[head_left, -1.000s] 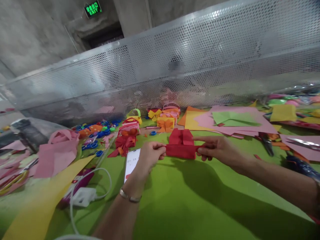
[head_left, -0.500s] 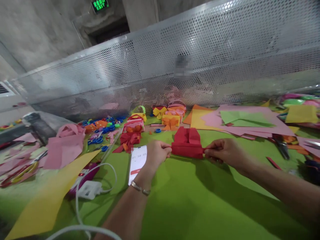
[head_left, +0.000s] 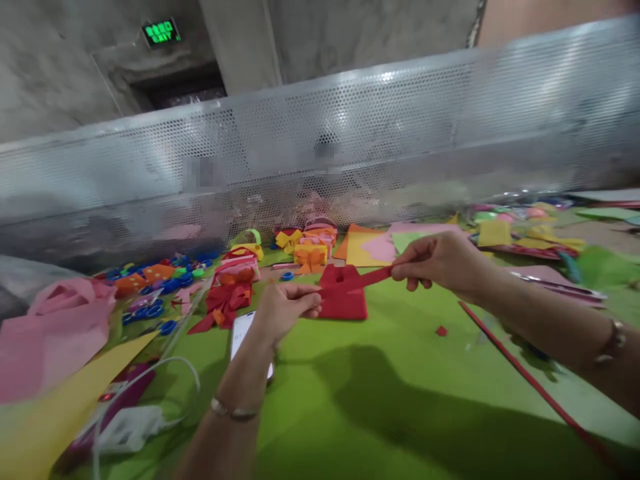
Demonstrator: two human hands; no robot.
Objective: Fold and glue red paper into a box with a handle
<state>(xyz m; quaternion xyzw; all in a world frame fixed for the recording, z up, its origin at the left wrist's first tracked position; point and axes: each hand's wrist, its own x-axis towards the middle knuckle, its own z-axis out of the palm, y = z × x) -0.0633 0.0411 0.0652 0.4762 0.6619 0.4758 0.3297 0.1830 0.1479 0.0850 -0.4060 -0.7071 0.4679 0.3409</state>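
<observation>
A red folded paper piece (head_left: 343,297) lies on the green table cover (head_left: 380,400) in the middle of the view. My left hand (head_left: 285,308) pinches its left edge, fingers closed. A thin red paper strip (head_left: 373,277) runs from the piece up and to the right, and my right hand (head_left: 437,260) is closed on that strip's end, lifted a little above the table. A bracelet sits on each of my wrists.
A phone (head_left: 243,333) lies by my left wrist; a white charger and cable (head_left: 135,427) sit lower left. Pink paper (head_left: 55,333), a red bow (head_left: 225,300), small paper boxes (head_left: 310,250) and coloured sheets (head_left: 365,247) crowd the back. A long red strip (head_left: 525,377) lies right. A perforated metal screen (head_left: 350,153) stands behind.
My right hand has risen and moved right, drawing the red strip out at an upward slant. The left hand stays on the piece. The camera has swung, shifting the scene.
</observation>
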